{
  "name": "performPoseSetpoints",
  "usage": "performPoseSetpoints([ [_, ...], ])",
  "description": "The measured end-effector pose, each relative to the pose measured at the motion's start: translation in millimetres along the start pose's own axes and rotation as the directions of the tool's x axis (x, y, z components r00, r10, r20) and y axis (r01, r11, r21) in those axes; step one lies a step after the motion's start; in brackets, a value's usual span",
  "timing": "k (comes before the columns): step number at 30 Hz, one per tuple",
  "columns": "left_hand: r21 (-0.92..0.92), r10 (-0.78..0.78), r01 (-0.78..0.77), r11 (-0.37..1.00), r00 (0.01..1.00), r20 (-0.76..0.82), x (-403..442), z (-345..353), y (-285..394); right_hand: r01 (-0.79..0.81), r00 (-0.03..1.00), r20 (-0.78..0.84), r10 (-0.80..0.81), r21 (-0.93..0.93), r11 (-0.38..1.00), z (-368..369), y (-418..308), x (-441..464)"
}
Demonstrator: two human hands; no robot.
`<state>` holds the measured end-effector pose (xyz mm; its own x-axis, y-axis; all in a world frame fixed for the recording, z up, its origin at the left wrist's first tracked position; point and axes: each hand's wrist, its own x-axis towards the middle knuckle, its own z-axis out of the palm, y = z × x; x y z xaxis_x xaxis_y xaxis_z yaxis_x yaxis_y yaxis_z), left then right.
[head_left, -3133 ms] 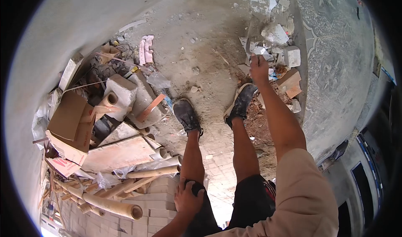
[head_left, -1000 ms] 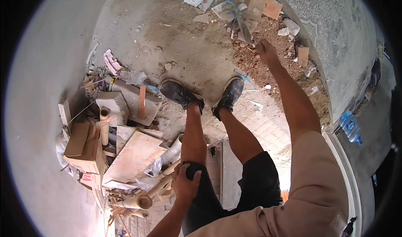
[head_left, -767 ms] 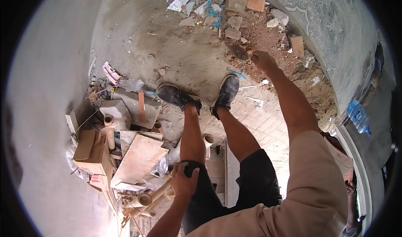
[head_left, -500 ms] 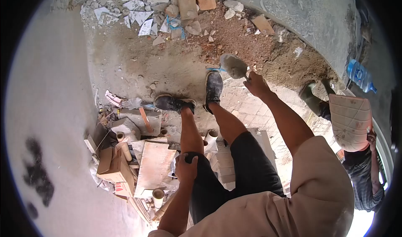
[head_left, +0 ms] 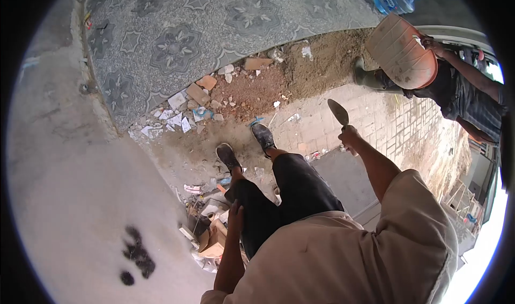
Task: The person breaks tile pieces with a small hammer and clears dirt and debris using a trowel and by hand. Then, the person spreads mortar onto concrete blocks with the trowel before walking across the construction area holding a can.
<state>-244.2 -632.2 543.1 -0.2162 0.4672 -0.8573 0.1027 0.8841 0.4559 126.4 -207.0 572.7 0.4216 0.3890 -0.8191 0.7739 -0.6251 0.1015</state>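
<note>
My right hand (head_left: pixel 350 136) is closed around the handle of a trowel (head_left: pixel 338 112), whose pointed blade is tilted up and away from me, above the brick paving (head_left: pixel 316 124). My left hand (head_left: pixel 235 214) lies against my left knee, seen edge-on, with its fingers mostly hidden. At the upper right, another person (head_left: pixel 456 89) in boots holds a worn, pale orange container (head_left: pixel 403 54), apart from my hands.
Broken tiles (head_left: pixel 176 117), brick pieces and reddish rubble (head_left: pixel 252 92) line the edge of the patterned floor (head_left: pixel 177 46). A cardboard box (head_left: pixel 214 239) lies among debris at lower left. A blue water bottle (head_left: pixel 396 1) is at the top right.
The view has swung toward the right, where another person with a container has come closer. My right hand has lifted the trowel away from the rubble. My left hand has stayed at my knee.
</note>
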Motion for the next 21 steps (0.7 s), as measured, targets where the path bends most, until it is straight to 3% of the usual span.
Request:
performPoseSetpoints([
  [2, 0.164, 0.098, -0.127, 0.978, 0.98, 0.173, -9, -21, -7, -0.037, 0.996, 0.075, 0.04, -0.04, 0.998, -6, 22, -10],
  [3, 0.249, 0.242, -0.252, 0.935, 0.968, 0.071, -11, -32, -5, -0.036, 0.997, 0.064, 0.036, -0.003, 0.999, -5, 31, -27],
  [4, 0.278, 0.295, -0.309, 0.909, 0.951, 0.092, 0, -54, 1, -0.039, 0.998, 0.053, 0.037, 0.027, 0.999, -4, 41, -45],
  [5, 0.526, 0.421, -0.475, 0.705, 0.878, 0.228, 11, -82, -4, 0.02, 1.0, 0.001, -0.02, -0.099, 0.995, 0, 54, -59],
  [6, 0.69, 0.482, -0.591, 0.418, 0.788, 0.384, 18, -109, -10, 0.067, 0.996, -0.039, -0.078, -0.238, 0.969, 8, 68, -70],
  [7, 0.67, 0.592, -0.644, 0.369, 0.719, 0.365, 27, -142, -12, 0.061, 0.982, -0.16, -0.096, -0.207, 0.976, 32, 101, -57],
  [8, 0.651, 0.692, -0.691, 0.315, 0.637, 0.34, 32, -167, -10, 0.057, 0.981, -0.174, -0.088, -0.175, 0.983, 41, 119, -71],
  [9, 0.359, 0.451, -0.421, 0.833, 0.893, 0.002, 18, -182, 16, 0.076, 0.979, -0.177, -0.103, -0.151, 0.986, 49, 133, -83],
  [10, -0.129, -0.006, -0.014, 0.991, 0.989, -0.151, 1, -198, 41, 0.096, 0.977, -0.177, -0.118, -0.129, 0.987, 61, 146, -95],
  [11, -0.125, 0.007, -0.034, 0.992, 0.978, -0.208, 2, -217, 41, 0.054, 0.98, -0.197, -0.041, 0.063, 0.997, 69, 153, -124],
  [12, -0.124, 0.022, -0.056, 0.991, 0.964, -0.266, 7, -239, 45, 0.053, 0.978, -0.204, -0.035, 0.083, 0.995, 82, 166, -127],
  [14, -0.174, -0.062, 0.007, 0.985, 0.949, -0.31, 11, -274, 51, -0.035, 0.999, 0.031, 0.031, 0.156, 0.987, 106, 197, -134],
  [15, -0.188, -0.083, 0.027, 0.982, 0.952, -0.295, 19, -293, 42, -0.073, 0.996, 0.062, 0.063, 0.179, 0.981, 115, 208, -144],
  [19, -0.111, -0.223, 0.2, 0.974, 0.938, -0.264, 15, -321, 52, -0.164, 0.978, -0.041, 0.205, 0.452, 0.877, 119, 219, -233],
  [21, -0.092, -0.206, 0.188, 0.978, 0.948, -0.245, 20, -322, 62, -0.177, 0.968, -0.079, 0.24, 0.464, 0.868, 141, 235, -229],
])
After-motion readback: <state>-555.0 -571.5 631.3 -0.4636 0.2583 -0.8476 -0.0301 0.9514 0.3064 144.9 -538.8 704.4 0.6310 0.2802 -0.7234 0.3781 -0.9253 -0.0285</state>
